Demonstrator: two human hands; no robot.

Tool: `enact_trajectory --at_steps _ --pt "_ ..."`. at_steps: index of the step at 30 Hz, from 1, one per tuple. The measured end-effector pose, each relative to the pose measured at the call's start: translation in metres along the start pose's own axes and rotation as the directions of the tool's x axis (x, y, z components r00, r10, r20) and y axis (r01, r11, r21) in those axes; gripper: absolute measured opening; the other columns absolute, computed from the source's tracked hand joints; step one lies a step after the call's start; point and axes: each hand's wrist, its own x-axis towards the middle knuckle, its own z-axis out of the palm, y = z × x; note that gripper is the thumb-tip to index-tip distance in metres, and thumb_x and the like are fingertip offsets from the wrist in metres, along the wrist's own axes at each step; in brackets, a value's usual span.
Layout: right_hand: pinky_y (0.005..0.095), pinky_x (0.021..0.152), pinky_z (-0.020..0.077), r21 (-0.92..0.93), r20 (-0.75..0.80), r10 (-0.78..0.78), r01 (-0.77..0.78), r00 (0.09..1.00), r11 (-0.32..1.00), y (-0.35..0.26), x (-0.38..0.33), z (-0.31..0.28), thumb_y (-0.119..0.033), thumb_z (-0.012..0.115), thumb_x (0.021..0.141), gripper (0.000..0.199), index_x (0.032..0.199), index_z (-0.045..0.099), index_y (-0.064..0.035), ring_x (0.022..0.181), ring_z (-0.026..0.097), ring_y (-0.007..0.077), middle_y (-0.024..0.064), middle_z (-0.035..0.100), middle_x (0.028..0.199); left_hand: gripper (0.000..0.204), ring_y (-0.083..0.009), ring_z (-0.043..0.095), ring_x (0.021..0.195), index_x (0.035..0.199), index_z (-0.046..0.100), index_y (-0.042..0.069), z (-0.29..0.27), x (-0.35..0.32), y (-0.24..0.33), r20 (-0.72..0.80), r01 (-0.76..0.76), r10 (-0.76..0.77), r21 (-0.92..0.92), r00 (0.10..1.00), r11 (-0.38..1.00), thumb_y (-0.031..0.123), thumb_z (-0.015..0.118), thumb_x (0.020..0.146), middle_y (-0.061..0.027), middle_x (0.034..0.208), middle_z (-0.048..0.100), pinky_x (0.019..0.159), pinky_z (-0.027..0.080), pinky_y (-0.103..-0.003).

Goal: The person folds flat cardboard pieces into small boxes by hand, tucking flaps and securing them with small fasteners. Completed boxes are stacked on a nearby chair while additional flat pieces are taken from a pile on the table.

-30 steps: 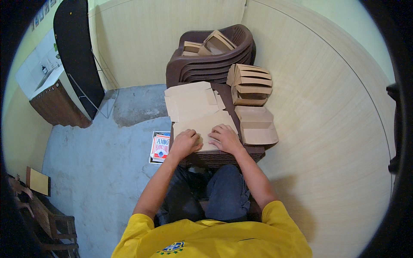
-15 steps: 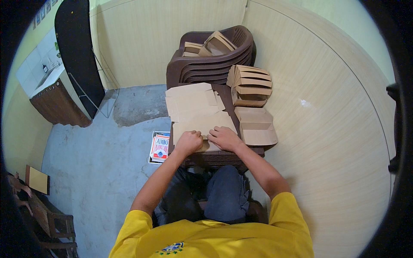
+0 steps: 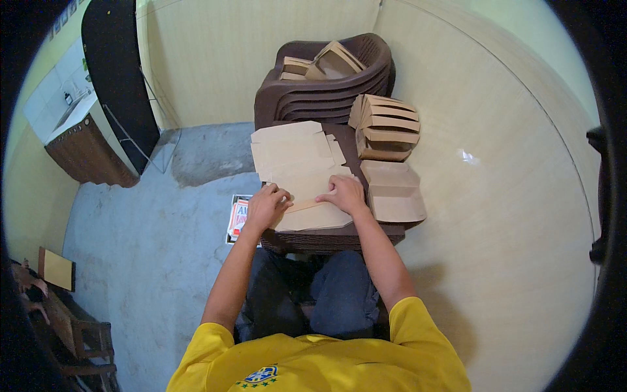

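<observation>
A flat tan cardboard box blank [image 3: 294, 149] lies on a dark brown woven table [image 3: 307, 243], creased across its near half. My left hand [image 3: 268, 206] is at the left side of its near panel, fingers curled in and closed on the cardboard. Across from it, my right hand [image 3: 346, 195] grips the right side, its thumb stretched inward along a raised strip by the crease and its fingers bent over the edge. What lies under the fingertips is partly hidden.
On the table's right stand an open cardboard tray [image 3: 395, 196] and a stack of folded cardboard boxes [image 3: 386, 127]. Stacked brown plastic chairs [image 3: 320, 98] behind hold more boxes. A container of playing-card packs [image 3: 239, 215] sits at the left, below my left forearm.
My hands have moved apart and slightly away from me, from the middle of the near edge to the blank's two sides. A crease strip now shows between them.
</observation>
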Motion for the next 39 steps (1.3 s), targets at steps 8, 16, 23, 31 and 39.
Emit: enact_trajectory --at_steps 8,16,23,31,39 --pt "0.0567 0.113 0.0411 0.085 -0.115 -0.098 0.108 0.989 0.991 -0.071 -0.043 0.032 -0.049 0.076 0.095 0.053 0.126 0.072 -0.0063 0.134 0.056 0.0353 0.0128 0.067 0.135 0.015 -0.0345 0.067 0.097 0.102 0.080 0.013 0.021 -0.005 -0.013 -0.139 -0.144 0.122 -0.164 0.983 0.976 0.023 0.081 0.091 -0.0087 0.101 0.071 0.087 0.054 -0.046" --pt "0.0623 0.133 0.0126 -0.029 0.033 -0.141 0.142 0.989 0.989 -0.084 -0.085 0.043 -0.058 0.054 0.107 0.082 0.164 0.040 0.0000 0.150 0.052 0.0294 0.0086 0.041 0.173 0.013 -0.0374 0.068 0.096 0.096 0.077 0.004 0.016 -0.003 -0.013 -0.143 -0.140 0.097 -0.332 0.985 0.933 0.014 0.082 0.089 -0.0140 0.097 0.072 0.085 0.054 -0.046" --pt "0.0603 0.134 0.0111 -0.224 -0.136 0.071 -0.101 0.988 0.969 -0.010 -0.067 0.006 -0.044 0.046 0.114 0.079 0.168 0.019 0.0059 0.146 0.055 0.0279 0.0144 0.058 0.158 0.012 -0.0360 0.068 0.097 0.097 0.078 0.006 0.015 -0.005 -0.014 -0.133 -0.144 0.108 -0.303 0.985 0.942 0.014 0.082 0.089 -0.0125 0.096 0.073 0.086 0.054 -0.046" --pt "0.0596 0.123 0.0310 0.096 -0.286 0.165 -0.143 0.944 0.985 0.001 -0.072 0.004 -0.023 0.068 0.098 0.079 0.166 0.035 -0.0010 0.138 0.052 0.0429 0.0227 0.059 0.149 0.017 -0.0325 0.065 0.110 0.110 0.082 0.018 0.001 -0.004 0.004 0.072 -0.004 0.014 -0.128 0.997 0.992 0.027 0.072 0.098 -0.0082 0.113 0.071 0.093 0.052 -0.050" --pt "0.0510 0.099 0.0494 -0.024 -0.440 -0.015 0.006 0.898 1.000 0.003 -0.069 0.020 -0.002 0.072 0.085 0.034 0.119 0.068 -0.0023 0.113 0.061 0.0396 0.0167 0.067 0.113 0.031 -0.0348 0.060 0.127 0.107 0.080 0.015 0.003 -0.020 0.055 0.062 0.021 -0.028 0.107 0.998 0.994 0.040 0.079 0.088 -0.0100 0.127 0.067 0.105 0.047 -0.059"
